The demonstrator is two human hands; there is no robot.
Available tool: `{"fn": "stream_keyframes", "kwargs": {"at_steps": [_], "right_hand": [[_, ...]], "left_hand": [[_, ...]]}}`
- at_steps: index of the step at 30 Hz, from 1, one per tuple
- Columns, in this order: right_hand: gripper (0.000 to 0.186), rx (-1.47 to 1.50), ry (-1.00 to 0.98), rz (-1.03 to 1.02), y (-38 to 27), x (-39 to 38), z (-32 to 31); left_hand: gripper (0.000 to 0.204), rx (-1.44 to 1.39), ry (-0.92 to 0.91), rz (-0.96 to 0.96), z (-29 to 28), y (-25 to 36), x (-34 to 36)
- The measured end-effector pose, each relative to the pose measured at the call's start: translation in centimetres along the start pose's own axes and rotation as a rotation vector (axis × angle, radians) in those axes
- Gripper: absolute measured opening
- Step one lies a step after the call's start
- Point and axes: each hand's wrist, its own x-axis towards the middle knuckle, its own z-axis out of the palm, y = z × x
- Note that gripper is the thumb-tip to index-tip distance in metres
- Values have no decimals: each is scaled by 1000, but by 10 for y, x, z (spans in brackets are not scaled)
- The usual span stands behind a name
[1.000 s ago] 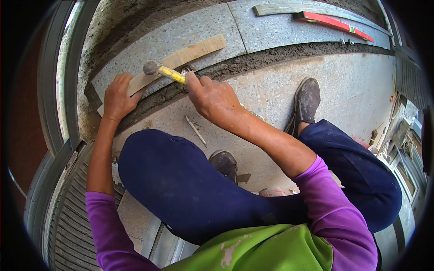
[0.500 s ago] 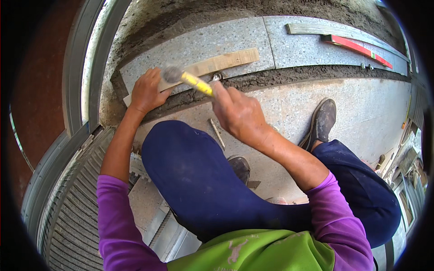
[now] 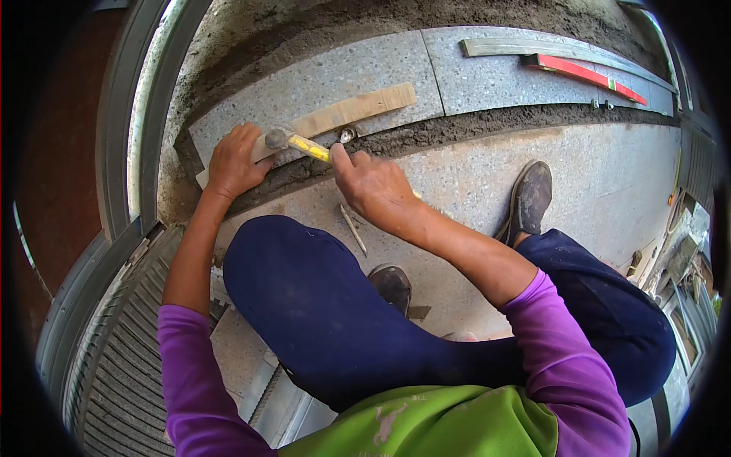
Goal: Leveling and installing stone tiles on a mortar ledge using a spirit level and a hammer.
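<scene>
My left hand (image 3: 236,164) grips the left part of a pale wooden batten (image 3: 354,108) lying along the front of a grey speckled slab (image 3: 384,68). My right hand (image 3: 373,186) is closed round a mallet's yellow handle (image 3: 308,148); its grey round head (image 3: 276,139) is at the batten, just right of my left fingers. Whether it touches the wood, I cannot tell. A small round metal piece (image 3: 347,134) sits at the slab's front edge beside the handle. Grey mortar (image 3: 472,122) fills the strip in front of the slab. A thin stick (image 3: 354,232) lies below my right hand.
A red level (image 3: 579,73) and a metal straightedge (image 3: 487,46) lie on the right slabs. A metal door frame (image 3: 122,114) and ribbed metal (image 3: 129,365) border the left. My shoes rest on the paving (image 3: 601,175). Assorted materials (image 3: 685,289) crowd the right edge.
The mallet head, blurred in motion half a second ago, is now sharp at the batten. My left hand keeps its grip, and the whole view has shifted slightly with my head.
</scene>
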Motion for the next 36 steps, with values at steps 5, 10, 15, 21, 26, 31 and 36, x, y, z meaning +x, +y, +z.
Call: {"fn": "stream_keyframes", "kwargs": {"at_steps": [5,10,15,21,26,31,36], "right_hand": [[26,72,6,39,-1,3,1],[19,102,58,57,4,0,-13],[18,71,72,73,13,4,-20],[17,41,74,104,17,7,-14],[18,40,68,92,15,9,-16],[21,79,194,32,12,8,-22],[26,19,95,101,22,9,-9]], "left_hand": [[45,13,22,13,1,1,-2],[43,-14,3,13,0,1,0],[40,4,27,-9,-4,4,21],[39,-9,71,13,-2,2,27],[40,-1,57,-8,0,3,27],[42,-9,10,-31,0,-5,27],[43,-16,-14,-13,2,-2,29]]}}
